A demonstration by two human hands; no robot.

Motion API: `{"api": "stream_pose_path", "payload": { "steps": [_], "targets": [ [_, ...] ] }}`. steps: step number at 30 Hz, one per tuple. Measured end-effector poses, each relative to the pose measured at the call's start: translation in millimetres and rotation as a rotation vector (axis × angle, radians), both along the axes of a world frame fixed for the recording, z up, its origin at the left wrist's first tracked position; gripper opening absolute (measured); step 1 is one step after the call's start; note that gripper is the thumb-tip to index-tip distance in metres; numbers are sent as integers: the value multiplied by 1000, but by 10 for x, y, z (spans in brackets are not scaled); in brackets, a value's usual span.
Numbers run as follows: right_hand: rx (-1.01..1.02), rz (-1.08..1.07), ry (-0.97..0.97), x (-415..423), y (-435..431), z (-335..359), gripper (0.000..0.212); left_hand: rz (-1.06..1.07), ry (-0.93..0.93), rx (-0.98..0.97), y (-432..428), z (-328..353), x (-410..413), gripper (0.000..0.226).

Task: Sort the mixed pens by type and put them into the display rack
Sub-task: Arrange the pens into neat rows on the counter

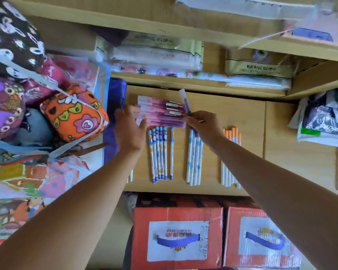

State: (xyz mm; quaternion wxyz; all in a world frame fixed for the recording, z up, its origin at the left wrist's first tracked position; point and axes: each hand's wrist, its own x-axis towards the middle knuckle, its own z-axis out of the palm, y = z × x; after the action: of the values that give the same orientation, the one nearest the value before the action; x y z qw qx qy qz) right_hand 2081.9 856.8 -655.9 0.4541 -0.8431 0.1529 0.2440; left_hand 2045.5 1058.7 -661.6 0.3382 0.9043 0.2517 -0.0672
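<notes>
Wooden shelf board (248, 117) carries the sorted stock; its front edge sits above two red cartons (178, 213). Patterned fabric bags (74, 115) are heaped against the board's left edge.

Pink pens (164, 114) lie in a flat stack near the back of the board, left of centre, barrels running left to right. Three groups lie in front of them, barrels pointing toward the front edge:
- blue-patterned pens (160, 154), left;
- white and pale-blue pens (194, 160), centre, partly under the right forearm;
- orange-capped pens (231, 149), right, also partly covered by that forearm.

The groups lie apart from one another.

Left hand (129, 131): fingers extended and relaxed, gripping nothing, with the thumb lying over the left end of the pink pens. Whether the fingers touch them cannot be told.

Right hand (203, 123): thumb and fingers pinch the lower end of a blue pen (186, 101) with a clear cap. It is tilted nearly upright, at the right end of the pink pens.
</notes>
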Motion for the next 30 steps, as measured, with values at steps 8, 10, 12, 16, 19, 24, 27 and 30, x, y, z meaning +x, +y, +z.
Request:
{"api": "stream_pose_path", "payload": {
  "steps": [8, 10, 12, 16, 19, 24, 27, 30],
  "targets": [
    [-266, 196, -181, 174, -544, 81, 24, -153, -48, 226, -96, 39, -11, 48],
    [-316, 244, -232, 232, -697, 80, 25, -211, -90, 277, -173, 34, -13, 54],
    [-372, 295, -259, 272, -846, 31, 23, -265, -131, 306, -270, 28, -6, 56],
    [-475, 394, -278, 258, -1046, -130, 19, -429, -145, 368, -479, 13, 32, 57],
    [-486, 409, -327, 241, -1065, -180, 14, -577, -95, 419, -599, -27, 39, 60],
    [-454, 443, -377, 237, -1133, -175, 16, -599, 13, 455, -706, -14, -3, 61],
    [-396, 438, -413, 152, -1273, -108, 21, -599, -9, 468, -862, 74, -35, 58],
    [-332, 451, -437, 23, -1506, -8, 23, -600, -61, 456, -1184, 200, -69, 51]
  ]
}}
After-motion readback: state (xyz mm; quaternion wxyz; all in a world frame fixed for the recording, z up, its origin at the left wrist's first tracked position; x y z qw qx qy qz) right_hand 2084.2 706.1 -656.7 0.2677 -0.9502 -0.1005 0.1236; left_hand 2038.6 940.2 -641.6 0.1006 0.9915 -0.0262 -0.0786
